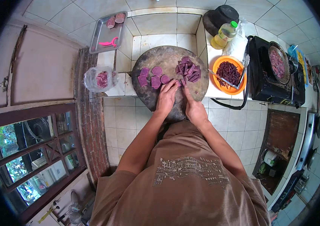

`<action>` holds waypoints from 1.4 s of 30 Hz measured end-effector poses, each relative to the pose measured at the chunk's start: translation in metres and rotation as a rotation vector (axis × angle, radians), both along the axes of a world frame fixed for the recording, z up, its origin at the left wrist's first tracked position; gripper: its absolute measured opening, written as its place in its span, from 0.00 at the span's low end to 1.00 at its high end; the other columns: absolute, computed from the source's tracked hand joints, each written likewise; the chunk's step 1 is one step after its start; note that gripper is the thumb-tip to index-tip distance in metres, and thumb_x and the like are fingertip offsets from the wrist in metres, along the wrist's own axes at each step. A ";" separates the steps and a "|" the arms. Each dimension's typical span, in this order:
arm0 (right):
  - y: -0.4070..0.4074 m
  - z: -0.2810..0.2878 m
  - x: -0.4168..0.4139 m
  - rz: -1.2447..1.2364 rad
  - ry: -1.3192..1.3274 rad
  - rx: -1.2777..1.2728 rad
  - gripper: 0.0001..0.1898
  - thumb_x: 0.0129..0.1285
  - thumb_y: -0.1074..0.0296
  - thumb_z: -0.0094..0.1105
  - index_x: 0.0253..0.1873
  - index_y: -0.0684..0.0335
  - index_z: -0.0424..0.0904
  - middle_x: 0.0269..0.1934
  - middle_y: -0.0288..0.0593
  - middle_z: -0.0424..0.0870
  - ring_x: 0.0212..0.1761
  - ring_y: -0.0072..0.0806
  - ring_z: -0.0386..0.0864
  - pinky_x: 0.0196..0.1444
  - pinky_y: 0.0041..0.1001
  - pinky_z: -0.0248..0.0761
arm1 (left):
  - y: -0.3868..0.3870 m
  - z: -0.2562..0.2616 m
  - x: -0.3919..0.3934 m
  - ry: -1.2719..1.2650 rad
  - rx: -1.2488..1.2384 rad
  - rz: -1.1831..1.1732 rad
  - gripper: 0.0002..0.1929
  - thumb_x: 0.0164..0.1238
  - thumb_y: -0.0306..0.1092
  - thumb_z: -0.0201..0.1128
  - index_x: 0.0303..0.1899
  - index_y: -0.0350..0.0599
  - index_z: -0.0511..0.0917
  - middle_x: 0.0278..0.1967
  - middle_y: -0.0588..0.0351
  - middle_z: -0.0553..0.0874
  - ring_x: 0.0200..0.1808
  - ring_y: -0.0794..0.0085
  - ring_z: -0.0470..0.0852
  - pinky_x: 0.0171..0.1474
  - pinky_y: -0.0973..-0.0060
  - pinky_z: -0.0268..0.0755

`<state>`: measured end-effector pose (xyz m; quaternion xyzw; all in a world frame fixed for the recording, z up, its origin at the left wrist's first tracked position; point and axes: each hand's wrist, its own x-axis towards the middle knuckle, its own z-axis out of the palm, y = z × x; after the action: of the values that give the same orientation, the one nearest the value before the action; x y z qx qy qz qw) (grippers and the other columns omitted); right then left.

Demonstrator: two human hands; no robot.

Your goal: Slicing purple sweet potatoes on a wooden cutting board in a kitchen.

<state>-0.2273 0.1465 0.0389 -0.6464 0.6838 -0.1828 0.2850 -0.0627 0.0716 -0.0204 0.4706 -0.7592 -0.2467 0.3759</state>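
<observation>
A round, worn wooden chopping board (165, 60) lies before me. My left hand (167, 96) pinches a small purple sweet potato piece (178, 83) with its fingertips near the board's middle. My right hand (196, 110) is curled with its index finger stretched forward, in a knife grip; the knife is seen edge-on and almost wholly hidden. The right fingertip lies close beside the left fingers. Several thick purple sweet potato slices (156, 81) sit left of my hands. A heap of cut purple sticks (188, 69) lies at the board's right.
A metal tray (97, 36) bears two sweet potato pieces (115, 20) and a pink peeler (109, 42). Scraps fill a plastic bag (89, 79). Right stand an orange plate (219, 87) of dark shreds with metal tongs (223, 80), an oil bottle (224, 35) and a stove (261, 90) with a pan (279, 63).
</observation>
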 end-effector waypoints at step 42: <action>-0.005 -0.010 0.011 -0.049 0.130 0.182 0.46 0.68 0.76 0.56 0.90 0.47 0.51 0.31 0.70 0.88 0.35 0.66 0.89 0.42 0.60 0.83 | 0.001 0.000 0.005 0.024 0.057 -0.017 0.16 0.76 0.21 0.65 0.62 0.35 0.87 0.66 0.41 0.87 0.64 0.47 0.85 0.68 0.59 0.79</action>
<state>-0.2162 0.1418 0.0293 -0.6115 0.7301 -0.0844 0.2930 -0.0579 0.0728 -0.0204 0.4714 -0.7513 -0.2771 0.3695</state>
